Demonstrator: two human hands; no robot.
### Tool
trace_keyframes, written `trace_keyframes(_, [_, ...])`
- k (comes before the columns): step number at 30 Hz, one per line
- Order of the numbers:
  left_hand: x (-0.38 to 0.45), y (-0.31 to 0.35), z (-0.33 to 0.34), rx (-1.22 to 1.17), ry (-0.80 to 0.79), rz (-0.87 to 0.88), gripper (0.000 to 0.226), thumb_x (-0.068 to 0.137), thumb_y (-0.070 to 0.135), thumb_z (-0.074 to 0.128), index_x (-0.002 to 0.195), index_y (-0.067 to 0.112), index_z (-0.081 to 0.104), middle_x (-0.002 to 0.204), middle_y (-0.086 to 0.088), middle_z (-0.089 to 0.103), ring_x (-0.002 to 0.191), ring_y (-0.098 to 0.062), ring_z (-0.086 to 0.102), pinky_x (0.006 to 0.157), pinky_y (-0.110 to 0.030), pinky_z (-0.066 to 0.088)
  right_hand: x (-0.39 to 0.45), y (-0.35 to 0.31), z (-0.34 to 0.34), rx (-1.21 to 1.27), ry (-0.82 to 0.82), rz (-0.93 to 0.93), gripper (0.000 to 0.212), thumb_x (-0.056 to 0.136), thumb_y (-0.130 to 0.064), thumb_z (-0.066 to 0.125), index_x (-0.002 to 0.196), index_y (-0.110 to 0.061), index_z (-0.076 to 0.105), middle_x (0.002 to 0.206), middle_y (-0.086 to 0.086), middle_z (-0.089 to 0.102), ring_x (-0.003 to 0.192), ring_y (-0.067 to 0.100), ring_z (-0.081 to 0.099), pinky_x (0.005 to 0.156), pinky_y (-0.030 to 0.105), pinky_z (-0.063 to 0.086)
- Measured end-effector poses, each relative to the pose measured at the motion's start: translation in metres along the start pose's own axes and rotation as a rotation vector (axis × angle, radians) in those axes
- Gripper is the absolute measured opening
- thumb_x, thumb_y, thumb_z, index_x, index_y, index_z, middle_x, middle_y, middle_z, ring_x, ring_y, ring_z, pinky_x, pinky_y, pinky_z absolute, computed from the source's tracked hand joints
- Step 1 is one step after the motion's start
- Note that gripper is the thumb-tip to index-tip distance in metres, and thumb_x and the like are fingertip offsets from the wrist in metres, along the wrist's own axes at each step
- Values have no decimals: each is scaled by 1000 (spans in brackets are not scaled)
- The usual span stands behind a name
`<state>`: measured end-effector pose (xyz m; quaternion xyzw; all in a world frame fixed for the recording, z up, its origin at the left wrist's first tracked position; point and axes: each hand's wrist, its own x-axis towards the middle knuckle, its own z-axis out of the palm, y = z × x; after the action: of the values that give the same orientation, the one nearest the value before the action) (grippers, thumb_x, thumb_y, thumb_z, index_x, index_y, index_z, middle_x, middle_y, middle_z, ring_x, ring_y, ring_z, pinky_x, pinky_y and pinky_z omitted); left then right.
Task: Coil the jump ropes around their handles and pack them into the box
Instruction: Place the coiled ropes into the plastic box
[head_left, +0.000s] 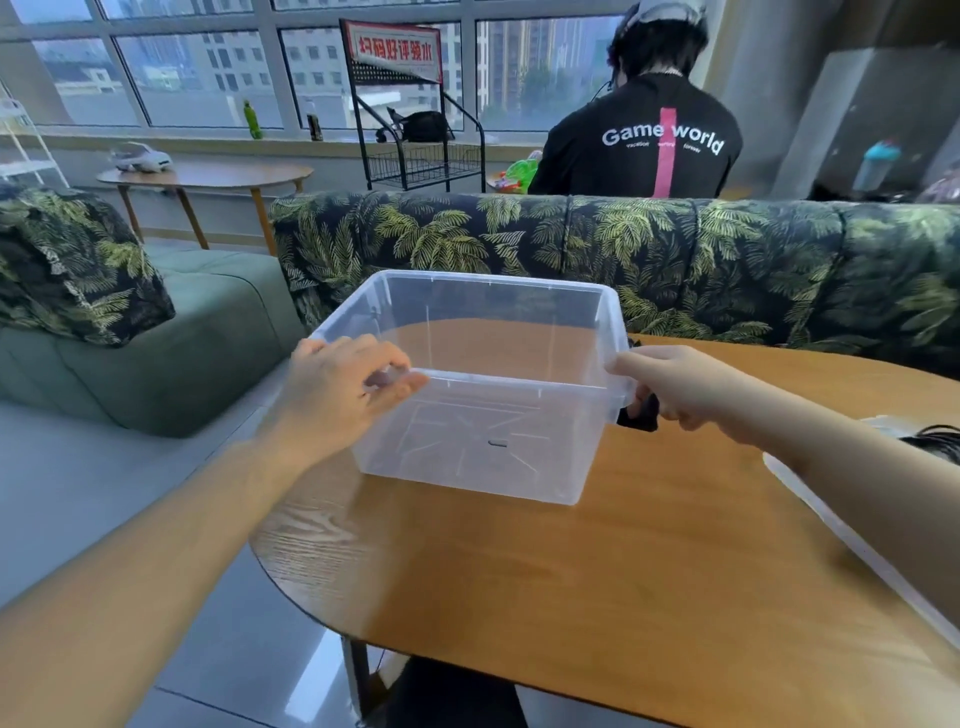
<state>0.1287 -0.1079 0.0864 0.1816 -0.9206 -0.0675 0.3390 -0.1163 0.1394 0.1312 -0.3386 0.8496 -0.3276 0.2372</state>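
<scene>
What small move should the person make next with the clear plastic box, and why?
Probably set the clear plastic box steady on the oval wooden table and let go. Both the left hand and right hand hold its rim, the box is empty, and black coiled rope lies at the right edge.

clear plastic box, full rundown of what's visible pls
The clear plastic box is a lidless rectangular tub of translucent plastic with a rolled rim and a moulded ribbed floor. It holds nothing and stands upright near the left end of the wooden table. The left hand grips its near-left rim, fingers curled over the edge; the right hand holds its right rim.
</scene>
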Motion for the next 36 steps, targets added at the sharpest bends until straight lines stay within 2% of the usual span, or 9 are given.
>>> trace_keyframes(4, [6,49,5,-85,-65,94,65,88,82,37,86,27,72,81,10,70,75,-8,66,75,-40,54,-36,37,-32,10,30,20,34,93,-40,52,106,-11,63,71,7,63,46,16,31,44,21,21])
trace_keyframes(7, [3,88,7,-108,-115,121,70,82,85,35,90,27,74,84,11,70,78,-7,64,70,-30,51,-65,58,-51,3,59,-10,24,95,-32,50,115,-26,62,67,3,59,43,15,33,40,20,24])
trace_keyframes(12, [-2,127,13,-171,-177,99,75,71,98,30,84,36,70,78,13,67,81,0,59,62,-26,46,-111,85,-70,4,146,-45,32,98,-29,51,122,-50,46,64,0,64,44,17,43,42,24,34])
trace_keyframes(15, [0,141,13,-134,-298,81,67,71,96,37,83,38,68,75,10,67,79,-2,59,66,-30,49,-126,95,-77,-6,156,-52,32,100,-31,49,126,-50,46,87,8,69,49,19,48,46,28,39])
trace_keyframes(20, [9,173,6,-127,-505,101,55,85,80,32,98,38,65,89,15,68,84,-2,61,78,-34,52,-135,117,-85,55,188,-17,36,104,-50,40,137,-39,51,86,9,72,48,15,50,41,25,41])
trace_keyframes(27, [24,263,42,-188,-203,349,22,98,40,57,114,29,65,116,16,61,109,-6,54,92,-35,45,-163,170,-104,28,243,-44,20,102,-37,52,114,-30,67,72,0,73,47,11,51,46,26,41])
trace_keyframes(30, [28,316,69,-189,-65,552,17,91,27,55,96,18,68,97,4,67,91,-20,59,79,-42,52,-177,196,-117,-106,251,-64,11,98,-34,61,106,-34,69,70,-8,72,47,-2,55,51,13,40])
trace_keyframes(32, [27,352,90,-187,-23,631,16,90,22,52,87,14,66,84,0,64,78,-22,56,67,-40,50,-183,212,-126,-221,273,-50,10,96,-36,64,104,-41,68,74,-12,69,59,-4,59,59,13,42])
trace_keyframes(36, [17,425,123,-337,-187,623,16,97,24,53,86,15,58,76,-1,60,68,-21,54,58,-39,47,-185,246,-148,-265,319,-28,16,95,-30,65,103,-44,64,80,-12,67,73,5,62,67,22,47])
